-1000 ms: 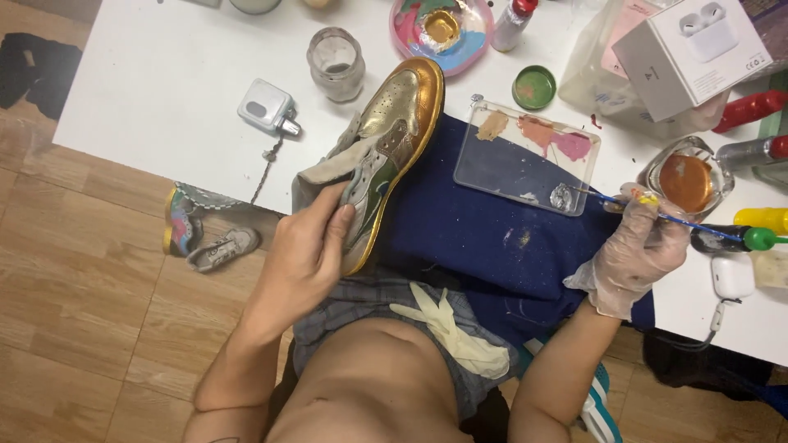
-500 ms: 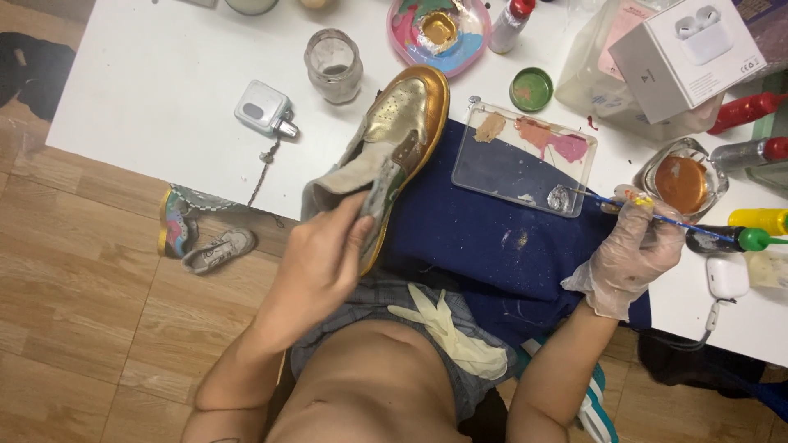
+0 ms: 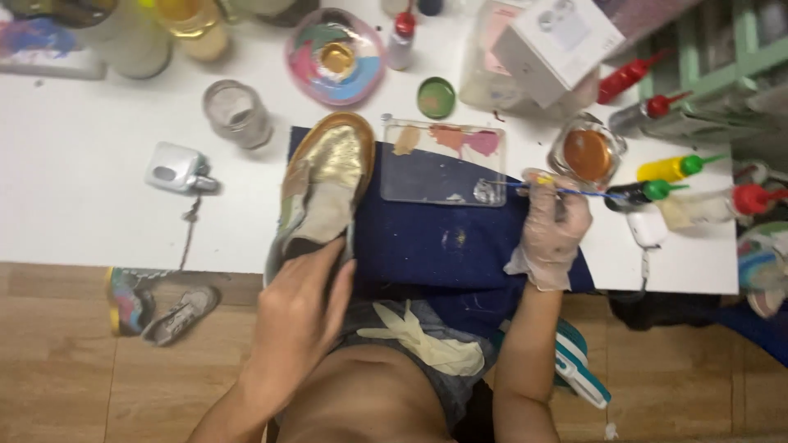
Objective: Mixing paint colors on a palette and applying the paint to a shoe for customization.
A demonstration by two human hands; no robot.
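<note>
Your left hand (image 3: 300,303) grips the heel of the gold shoe (image 3: 324,184), which lies toe-away on the blue cloth (image 3: 427,246). Keep it braced. Your gloved right hand (image 3: 552,230) pinches a brush (image 3: 566,191), its tip at the clear palette (image 3: 443,160); load sparingly. The paint jar (image 3: 587,152) and squeeze bottles (image 3: 673,168) crowd the right; open table (image 3: 82,180) lies to the left.

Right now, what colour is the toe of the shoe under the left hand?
Gold, metallic: the toe of the shoe under the left hand, seen best in the head view.
</note>
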